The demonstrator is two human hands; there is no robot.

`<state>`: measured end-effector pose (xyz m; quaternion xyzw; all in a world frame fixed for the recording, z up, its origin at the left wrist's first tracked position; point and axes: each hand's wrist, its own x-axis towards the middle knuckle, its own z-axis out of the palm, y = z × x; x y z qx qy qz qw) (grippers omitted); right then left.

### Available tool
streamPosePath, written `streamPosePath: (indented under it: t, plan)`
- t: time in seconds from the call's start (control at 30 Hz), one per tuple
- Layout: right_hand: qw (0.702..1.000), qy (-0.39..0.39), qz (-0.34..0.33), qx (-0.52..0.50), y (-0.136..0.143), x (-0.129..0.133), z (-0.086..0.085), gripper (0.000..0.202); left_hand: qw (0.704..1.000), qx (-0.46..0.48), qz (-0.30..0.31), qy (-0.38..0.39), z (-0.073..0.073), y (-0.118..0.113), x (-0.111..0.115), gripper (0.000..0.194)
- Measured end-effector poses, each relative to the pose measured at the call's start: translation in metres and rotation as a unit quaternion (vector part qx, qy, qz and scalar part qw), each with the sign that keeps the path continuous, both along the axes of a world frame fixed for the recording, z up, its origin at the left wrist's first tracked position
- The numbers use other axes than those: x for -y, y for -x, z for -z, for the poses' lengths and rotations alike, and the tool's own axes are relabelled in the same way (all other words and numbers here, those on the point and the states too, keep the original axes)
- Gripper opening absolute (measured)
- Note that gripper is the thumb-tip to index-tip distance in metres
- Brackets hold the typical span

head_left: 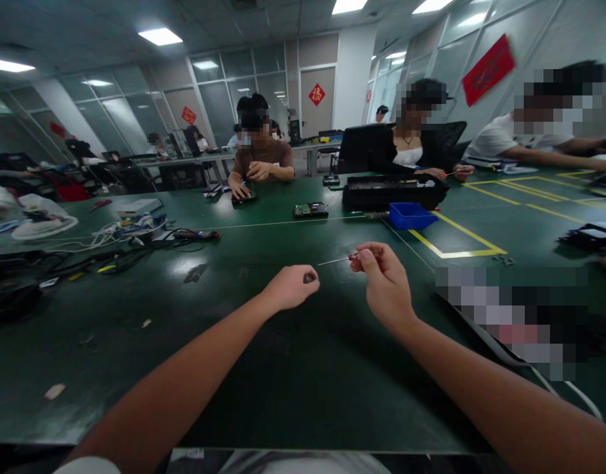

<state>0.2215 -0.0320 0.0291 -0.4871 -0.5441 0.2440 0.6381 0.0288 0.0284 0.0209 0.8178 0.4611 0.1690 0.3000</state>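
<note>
My right hand (pixel 387 283) is closed around the handle of a screwdriver (pixel 335 261). Its thin metal shaft points left, and part of the reddish handle shows between the fingers. To the left, my left hand (pixel 295 286) is curled closed around a small dark object (pixel 308 278); most of it is hidden by the fingers, so its kind cannot be made out. The screwdriver's tip is close to my left hand but apart from it. Both hands are over the green tabletop (pixel 312 382).
Ahead lie a hard drive (pixel 310 209), a blue bin (pixel 412 215) and a long black case (pixel 394 192). Tangled cables (pixel 135 230) spread at the left. A blurred-out object (pixel 510 329) lies at the right. Across the table, a person (pixel 260 158) handles a dark part; others sit at the right.
</note>
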Motion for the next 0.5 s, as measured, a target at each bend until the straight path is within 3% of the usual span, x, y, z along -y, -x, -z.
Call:
streamPosePath:
  t: [0.1,0.17,0.3,0.37,0.5]
  plan:
    - [1.000,0.010,-0.005,0.008,-0.001,0.000,0.002,0.018,0.991,0.088,-0.062,0.085,-0.006,0.032,-0.002,0.030]
    - [1.000,0.020,-0.007,0.014,-0.001,-0.001,0.004,0.019,0.968,0.163,-0.129,0.137,-0.010,0.057,-0.003,0.031]
    - [0.999,0.041,-0.017,0.026,-0.002,-0.004,0.008,0.020,0.866,0.375,-0.249,0.218,-0.021,0.114,0.003,0.024]
    - [0.998,0.046,-0.019,0.029,-0.002,-0.005,0.010,0.020,0.814,0.444,-0.307,0.215,-0.027,0.143,0.008,0.018]
    - [0.998,0.046,-0.017,0.036,-0.001,-0.006,0.011,0.021,0.775,0.457,-0.409,0.151,-0.039,0.195,0.023,0.009]
